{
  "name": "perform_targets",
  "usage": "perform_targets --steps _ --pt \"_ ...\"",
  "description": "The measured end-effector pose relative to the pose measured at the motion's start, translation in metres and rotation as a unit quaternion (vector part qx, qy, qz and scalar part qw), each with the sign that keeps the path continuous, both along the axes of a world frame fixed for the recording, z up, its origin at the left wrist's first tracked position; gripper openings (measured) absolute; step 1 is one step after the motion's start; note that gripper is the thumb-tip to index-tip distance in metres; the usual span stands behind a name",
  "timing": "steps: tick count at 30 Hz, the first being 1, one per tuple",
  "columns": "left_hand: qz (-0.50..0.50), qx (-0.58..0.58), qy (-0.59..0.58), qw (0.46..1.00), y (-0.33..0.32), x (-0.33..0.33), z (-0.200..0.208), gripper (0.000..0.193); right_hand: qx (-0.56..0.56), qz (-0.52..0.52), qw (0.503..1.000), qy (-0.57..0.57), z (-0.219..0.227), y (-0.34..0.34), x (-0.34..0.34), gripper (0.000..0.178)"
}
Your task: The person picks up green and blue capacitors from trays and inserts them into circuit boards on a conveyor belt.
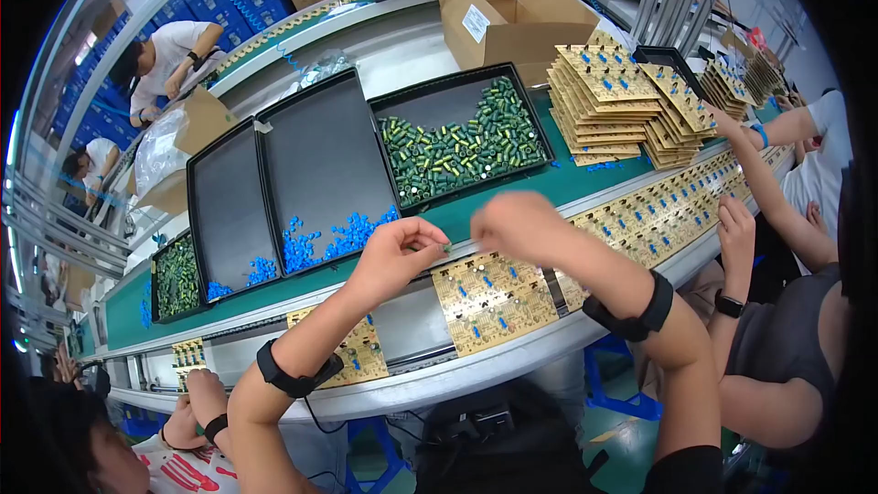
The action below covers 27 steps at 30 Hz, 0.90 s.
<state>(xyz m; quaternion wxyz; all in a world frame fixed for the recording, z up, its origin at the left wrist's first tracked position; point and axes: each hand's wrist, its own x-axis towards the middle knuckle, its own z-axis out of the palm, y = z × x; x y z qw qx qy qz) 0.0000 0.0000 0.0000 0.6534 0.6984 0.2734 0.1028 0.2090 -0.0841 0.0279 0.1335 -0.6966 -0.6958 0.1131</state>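
Note:
My left hand [400, 259] is closed in a pinch over the conveyor, with a small dark green capacitor [446, 248] at its fingertips. To its right, my right hand [523, 224] is curled downward and smeared by motion, so its fingers and anything in them cannot be made out. Below the hands lies a tan circuit board [498, 309] dotted with blue and dark parts. Just beyond them is a black tray [413, 106] of green capacitors. Left of that, a larger black tray [325, 151] has small blue parts gathered at its near end.
Another black tray [229, 197] and a small tray of green parts [176, 276] stand farther left. Stacked boards [604, 105] and an open cardboard box [521, 39] are behind. More boards [663, 201] line the conveyor. Co-workers' hands [736, 224] are close on both sides.

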Motion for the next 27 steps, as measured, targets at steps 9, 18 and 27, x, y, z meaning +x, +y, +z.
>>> perform_targets --steps 9,18,27 --pt "-0.068 0.469 0.064 0.878 -0.030 0.008 -0.001 0.006 0.054 -0.121 0.990 -0.043 -0.022 0.053 0.023 0.019" --pt "-0.043 0.515 0.083 0.852 -0.037 0.008 -0.007 0.008 0.085 -0.076 0.993 0.006 -0.030 0.050 0.022 0.016" --pt "-0.031 0.553 0.110 0.825 -0.044 0.007 -0.006 0.013 0.208 -0.019 0.976 -0.061 -0.037 0.057 0.006 0.025"
